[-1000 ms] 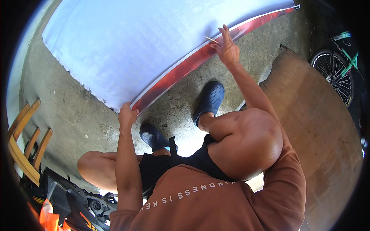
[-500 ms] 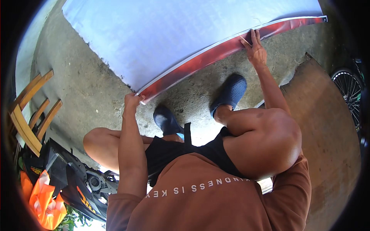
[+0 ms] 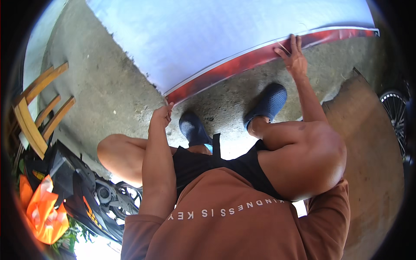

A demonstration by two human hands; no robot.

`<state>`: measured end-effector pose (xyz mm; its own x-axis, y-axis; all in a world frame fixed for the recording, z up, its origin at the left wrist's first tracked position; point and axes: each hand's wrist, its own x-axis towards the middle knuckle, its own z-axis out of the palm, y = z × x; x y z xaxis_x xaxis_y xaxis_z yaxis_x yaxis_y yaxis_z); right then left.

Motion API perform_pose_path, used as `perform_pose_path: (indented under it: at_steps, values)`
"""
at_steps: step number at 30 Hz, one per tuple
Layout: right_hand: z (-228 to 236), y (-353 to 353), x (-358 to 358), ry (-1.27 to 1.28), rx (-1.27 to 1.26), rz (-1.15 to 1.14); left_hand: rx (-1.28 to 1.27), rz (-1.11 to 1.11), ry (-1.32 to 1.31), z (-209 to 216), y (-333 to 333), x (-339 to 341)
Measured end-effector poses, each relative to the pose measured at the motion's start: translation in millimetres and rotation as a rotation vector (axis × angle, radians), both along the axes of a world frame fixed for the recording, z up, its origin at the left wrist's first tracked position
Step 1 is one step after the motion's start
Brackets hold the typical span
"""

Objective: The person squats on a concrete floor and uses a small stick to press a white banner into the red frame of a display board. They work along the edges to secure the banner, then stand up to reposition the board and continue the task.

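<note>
Red-edged and pale across its face, the big flat sheet [image 3: 225,47] fills the upper middle of the frame, lying on the concrete floor [image 3: 108,91]. I see my left hand [image 3: 161,116] at centre left, fingers curled around the sheet's near corner where the red border [image 3: 242,65] ends; the grip looks closed on that edge, though the fingertips themselves are hidden under it. My right hand [image 3: 294,58], upper right, lies flat with fingers spread and extended on the red border, pressing rather than grasping. Between the two hands, below the sheet, sit two dark blue clogs [image 3: 268,102] on the concrete. A wooden chair [image 3: 37,112] stands at the left edge, and orange plastic [image 3: 43,212] shows lower left.
</note>
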<state>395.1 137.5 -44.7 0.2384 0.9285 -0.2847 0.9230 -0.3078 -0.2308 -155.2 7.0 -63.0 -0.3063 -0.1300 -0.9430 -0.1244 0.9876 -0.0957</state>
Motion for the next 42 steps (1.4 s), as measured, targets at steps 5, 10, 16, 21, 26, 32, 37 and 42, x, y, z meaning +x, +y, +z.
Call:
perform_pose_path:
  at_steps: [5,10,16,21,26,32,37,42]
  values:
    - [-19,-20,-3,0.139,0.187,0.068,0.184,0.378,-0.115,-35,-46,-37]
    - [-6,-46,-5,0.102,0.104,-0.018,0.079,0.451,-0.11,-22,-18,6]
    - [9,-22,-10,0.122,0.016,-0.103,0.019,0.659,0.059,-39,-28,-12]
    - [-1,-18,23,0.034,-0.048,-0.115,0.1,0.76,0.04,-46,-38,-1]
    - [-1,-16,24,0.07,-0.009,-0.131,0.109,0.837,0.028,-26,-36,6]
    - [-9,-21,53,0.063,0.336,-0.455,0.11,0.852,0.132,-53,-45,-14]
    - [6,28,44,0.37,0.427,-0.838,0.384,0.595,0.343,-65,-50,-104]
    - [-39,21,98,0.557,0.558,-1.172,0.282,0.191,0.609,-65,-7,-112]
